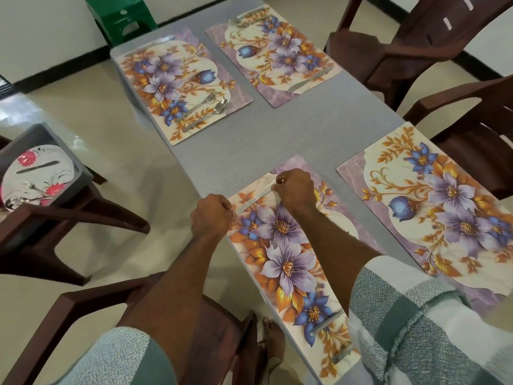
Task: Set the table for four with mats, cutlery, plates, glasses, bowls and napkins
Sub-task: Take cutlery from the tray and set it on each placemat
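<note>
Four floral mats lie on the grey table (277, 129). On the near left mat (283, 251) a table knife (254, 200) lies across the far end. My left hand (212, 216) pinches its handle end and my right hand (294, 190) pinches its blade end. More cutlery (330, 322) sits at that mat's near end, partly hidden by my right arm. The far left mat (177, 81) carries a fork, a spoon (219, 107) and a knife (155, 43). The far right mat (274, 51) carries a knife (308, 79) and more cutlery at its far end. The near right mat (433, 207) is bare.
A grey tray (83, 173) on a brown chair at the left holds a flowered plate (36, 176) with a knife, fork and spoon on it. Brown chairs (416, 45) stand along the table's right side and one is below me. A green stool (122, 18) stands beyond the table.
</note>
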`<control>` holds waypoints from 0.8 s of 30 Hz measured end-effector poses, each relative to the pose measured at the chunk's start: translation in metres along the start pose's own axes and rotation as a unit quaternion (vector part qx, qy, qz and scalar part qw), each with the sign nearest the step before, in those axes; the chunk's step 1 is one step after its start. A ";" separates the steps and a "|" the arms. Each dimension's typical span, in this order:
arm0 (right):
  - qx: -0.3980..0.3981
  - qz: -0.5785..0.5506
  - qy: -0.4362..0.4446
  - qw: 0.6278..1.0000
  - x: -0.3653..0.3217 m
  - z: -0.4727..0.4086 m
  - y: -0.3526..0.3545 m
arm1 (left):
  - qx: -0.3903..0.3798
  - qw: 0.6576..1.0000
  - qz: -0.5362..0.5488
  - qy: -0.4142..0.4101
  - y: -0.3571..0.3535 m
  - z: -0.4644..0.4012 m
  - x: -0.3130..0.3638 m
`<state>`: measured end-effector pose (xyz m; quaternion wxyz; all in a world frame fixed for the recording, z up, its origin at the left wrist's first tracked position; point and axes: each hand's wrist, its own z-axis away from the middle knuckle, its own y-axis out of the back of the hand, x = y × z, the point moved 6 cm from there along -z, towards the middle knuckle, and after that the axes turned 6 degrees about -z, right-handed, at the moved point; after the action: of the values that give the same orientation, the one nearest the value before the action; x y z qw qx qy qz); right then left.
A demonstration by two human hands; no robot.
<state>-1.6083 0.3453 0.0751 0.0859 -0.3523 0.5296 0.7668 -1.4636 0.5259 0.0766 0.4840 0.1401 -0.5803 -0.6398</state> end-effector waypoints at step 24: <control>0.043 -0.041 0.006 0.998 -0.004 0.009 0.014 | -0.014 0.999 0.048 -0.011 0.010 0.008 -0.004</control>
<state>-1.6162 0.3486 0.0897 0.1293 -0.3746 0.5472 0.7373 -1.4629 0.5349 0.0861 0.5101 0.0983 -0.5827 -0.6250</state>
